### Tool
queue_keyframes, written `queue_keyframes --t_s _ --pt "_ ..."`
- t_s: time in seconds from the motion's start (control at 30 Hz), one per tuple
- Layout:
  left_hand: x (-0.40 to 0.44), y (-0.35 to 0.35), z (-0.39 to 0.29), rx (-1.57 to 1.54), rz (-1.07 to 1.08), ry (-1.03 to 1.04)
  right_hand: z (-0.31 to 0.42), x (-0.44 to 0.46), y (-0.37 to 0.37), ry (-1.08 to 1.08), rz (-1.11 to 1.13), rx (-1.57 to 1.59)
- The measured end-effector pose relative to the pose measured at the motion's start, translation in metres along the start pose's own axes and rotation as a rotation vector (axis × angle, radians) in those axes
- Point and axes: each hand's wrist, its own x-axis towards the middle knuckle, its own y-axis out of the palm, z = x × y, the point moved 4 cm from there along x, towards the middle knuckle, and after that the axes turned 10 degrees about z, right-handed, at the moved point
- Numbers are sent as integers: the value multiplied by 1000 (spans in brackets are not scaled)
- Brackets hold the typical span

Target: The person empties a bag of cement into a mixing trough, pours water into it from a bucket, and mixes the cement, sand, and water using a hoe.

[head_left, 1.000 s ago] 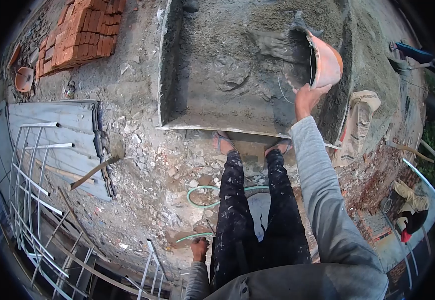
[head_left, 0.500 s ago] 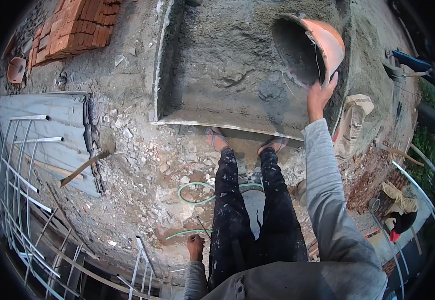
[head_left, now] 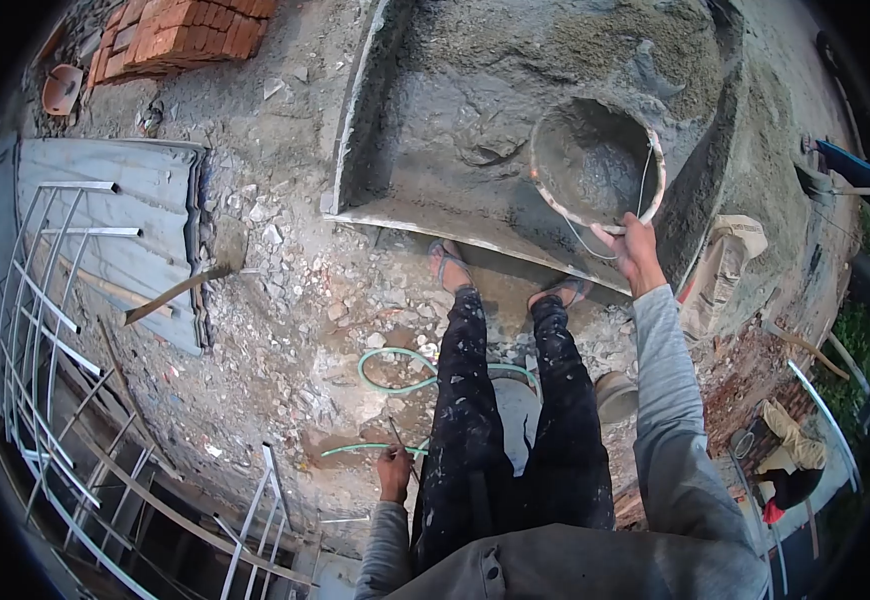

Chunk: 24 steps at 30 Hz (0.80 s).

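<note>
Rubbly ground [head_left: 295, 350], walled trough [head_left: 435, 228]; right hand [head_left: 639, 250] gripping bucket [head_left: 662, 175] rim.

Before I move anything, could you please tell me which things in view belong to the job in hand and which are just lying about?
Seemingly in use:
- bucket, rim gripped by the right hand
- wet grey mix
- trough holding the mix

Apparently just lying about:
- stacked bricks
- corrugated sheet
- metal frame
- green hose, though it might supply water

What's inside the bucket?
Inside the bucket, held by the right hand, is wet-looking grey muck. It covers the bottom, so what's underneath can't be seen.
</note>
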Motion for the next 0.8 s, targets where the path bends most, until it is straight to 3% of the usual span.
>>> queue_keyframes --t_s 0.13,0.27,0.33,0.37,0.43,0.53,0.57,0.6,0.67,0.7,0.73,0.8 --pt "-2 0 -4 58 8 -52 -6 -11 -54 25 -84 150" --pt "0 -5 -19 147 43 -66 12 -32 -117 -4 -195 -21" --pt "3 -11 -26 172 54 -28 34 -45 -130 -39 -271 -336" --pt "6 -13 -31 203 54 -14 52 -59 -124 -147 -262 -481" --pt "13 -22 -36 251 64 29 67 -39 -181 -365 -365 -870" --pt "15 -25 -57 280 12 29 109 -43 -186 -647 -547 -1345" --pt "16 -25 -64 296 22 52 124 -47 -171 -598 -548 -1242" --pt "23 -31 -64 322 21 49 133 -44 -168 -705 -604 -1328" --pt "40 -41 -63 487 125 235 147 -42 -142 -565 -612 -1341" --pt "31 -32 -77 518 161 186 148 -33 -139 -483 -594 -1357" --pt "36 -33 -83 538 165 191 134 -15 -145 -815 -643 -1557" --pt "40 -35 -101 594 444 405 100 1 -130 -493 -594 -1695"
